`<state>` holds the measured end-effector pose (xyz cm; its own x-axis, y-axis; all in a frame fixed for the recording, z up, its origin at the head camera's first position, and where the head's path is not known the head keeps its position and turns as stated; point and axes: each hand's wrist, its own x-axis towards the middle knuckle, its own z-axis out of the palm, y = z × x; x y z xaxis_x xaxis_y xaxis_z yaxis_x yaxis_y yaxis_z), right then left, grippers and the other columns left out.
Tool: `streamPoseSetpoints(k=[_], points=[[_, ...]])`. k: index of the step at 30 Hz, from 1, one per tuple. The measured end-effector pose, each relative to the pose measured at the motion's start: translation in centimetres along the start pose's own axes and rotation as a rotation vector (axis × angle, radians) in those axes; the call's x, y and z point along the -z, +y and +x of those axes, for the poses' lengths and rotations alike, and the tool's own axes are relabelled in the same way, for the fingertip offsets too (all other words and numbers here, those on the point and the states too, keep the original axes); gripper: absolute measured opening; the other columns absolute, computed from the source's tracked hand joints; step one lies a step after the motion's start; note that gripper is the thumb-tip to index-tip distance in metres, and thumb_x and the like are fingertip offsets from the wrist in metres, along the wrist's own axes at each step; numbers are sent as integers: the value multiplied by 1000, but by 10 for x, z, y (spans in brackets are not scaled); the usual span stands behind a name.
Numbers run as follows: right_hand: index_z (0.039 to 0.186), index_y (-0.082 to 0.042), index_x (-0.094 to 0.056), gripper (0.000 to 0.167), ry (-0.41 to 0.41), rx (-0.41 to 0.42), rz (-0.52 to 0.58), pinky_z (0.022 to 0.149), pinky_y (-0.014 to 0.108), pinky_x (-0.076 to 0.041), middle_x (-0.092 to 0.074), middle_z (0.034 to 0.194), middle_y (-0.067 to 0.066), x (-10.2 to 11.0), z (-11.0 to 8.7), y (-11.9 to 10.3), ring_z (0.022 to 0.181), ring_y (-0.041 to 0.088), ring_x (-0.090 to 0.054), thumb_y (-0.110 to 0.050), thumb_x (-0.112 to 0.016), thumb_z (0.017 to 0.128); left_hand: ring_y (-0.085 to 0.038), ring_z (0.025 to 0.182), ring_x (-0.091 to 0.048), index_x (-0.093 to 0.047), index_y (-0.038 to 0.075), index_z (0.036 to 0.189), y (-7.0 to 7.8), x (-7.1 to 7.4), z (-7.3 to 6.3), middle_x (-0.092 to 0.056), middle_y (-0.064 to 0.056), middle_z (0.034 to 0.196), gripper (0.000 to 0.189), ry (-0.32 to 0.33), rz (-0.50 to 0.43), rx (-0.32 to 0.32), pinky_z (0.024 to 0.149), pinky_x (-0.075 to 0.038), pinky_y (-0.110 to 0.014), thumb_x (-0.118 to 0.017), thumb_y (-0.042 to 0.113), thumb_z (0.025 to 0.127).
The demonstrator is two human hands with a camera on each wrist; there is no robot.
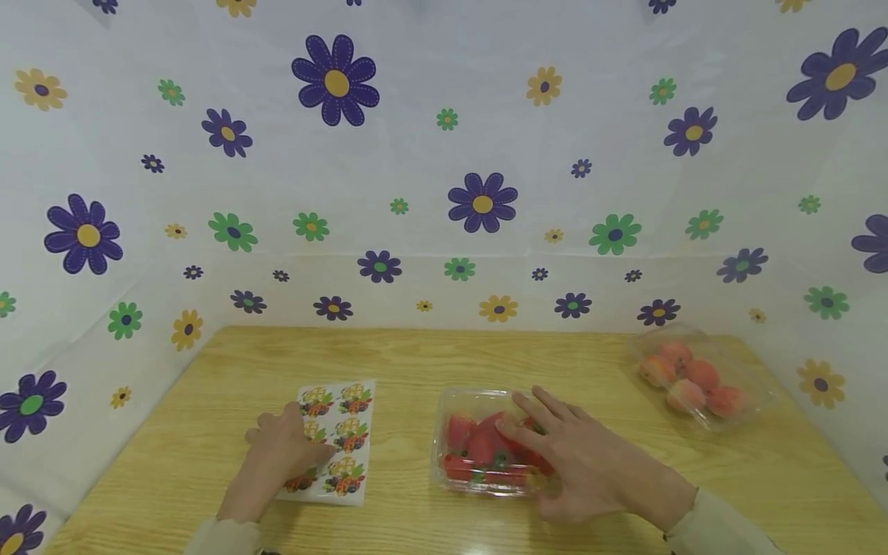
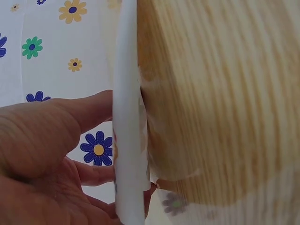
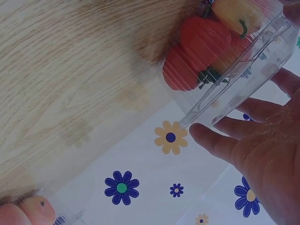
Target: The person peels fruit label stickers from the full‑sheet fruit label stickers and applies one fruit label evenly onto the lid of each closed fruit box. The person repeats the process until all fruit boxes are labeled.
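Pinches printed sheet [image 1: 350,435] between left hand [image 1: 284,451] thumb and fingers, rests spread right hand [image 1: 576,455] on clear produce box [image 1: 479,402], with tabletop [image 1: 405,378] room between hands and ahead to back edge [image 1: 430,331], boxed fruit [image 1: 756,389] blocking ahead-right of right hand, flowered backdrop [image 1: 395,154] beyond both.

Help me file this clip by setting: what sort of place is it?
Probably a staged tabletop workspace: a wood-grain table enclosed by white flower-print sheeting, plus a clear box of produce.
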<state>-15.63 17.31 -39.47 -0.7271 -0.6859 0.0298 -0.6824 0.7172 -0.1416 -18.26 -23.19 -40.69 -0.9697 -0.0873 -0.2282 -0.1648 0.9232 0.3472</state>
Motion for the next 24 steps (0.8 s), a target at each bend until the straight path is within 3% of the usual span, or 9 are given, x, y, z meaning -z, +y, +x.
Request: streamPoseSetpoints(k=[2,6,13,17,19,22,24], points=[[157,-26,-42,80,-2,-2,0,107,68,-43,-31,167,15,0,0,0,151,48,-32,-45,-67,83,-67,106,-45,-38,-20,135,-1,0,0,-42,-53,120,87,-9,-5,12,85,-47,-68,-81,35,83],[157,-27,-42,79,-3,-1,4,109,67,-42,-30,168,15,1,0,0,151,48,-31,-43,-66,84,-70,110,-42,-30,-20,142,-2,1,1,-36,-56,123,95,-28,-19,38,87,-48,-70,-81,35,84],[156,-25,-45,75,23,22,7,111,66,-41,-34,166,15,1,0,1,150,48,-34,-45,-67,86,-64,108,-41,-33,-14,143,-9,0,2,-39,-53,121,95,-13,-38,14,80,-50,-60,-83,38,82],[156,-26,-44,75,22,23,23,113,66,-39,-34,166,15,2,-1,1,151,48,-32,-51,-66,89,-63,110,-45,-33,-10,144,-14,-1,2,-39,-51,123,90,-1,-75,-3,81,-53,-62,-83,33,83],[157,-26,-42,77,11,14,32,114,66,-37,-32,167,15,2,-1,1,152,47,-30,-55,-65,89,-59,109,-49,-34,-10,142,-17,-2,3,-40,-50,124,85,7,-112,-14,83,-54,-62,-81,32,85],[158,-26,-40,80,-4,4,36,115,66,-36,-32,167,15,4,-1,1,153,47,-28,-61,-62,90,-42,90,-61,-38,-11,139,-20,-2,2,-53,-41,114,70,8,-211,-33,71,-57,-48,-74,27,92],[158,-26,-40,81,-15,-4,40,116,67,-35,-31,167,15,5,-1,1,153,47,-28,-64,-61,90,-30,78,-62,-41,-9,138,-21,-2,2,-60,-31,108,58,3,-286,-38,64,-55,-40,-67,25,98]])
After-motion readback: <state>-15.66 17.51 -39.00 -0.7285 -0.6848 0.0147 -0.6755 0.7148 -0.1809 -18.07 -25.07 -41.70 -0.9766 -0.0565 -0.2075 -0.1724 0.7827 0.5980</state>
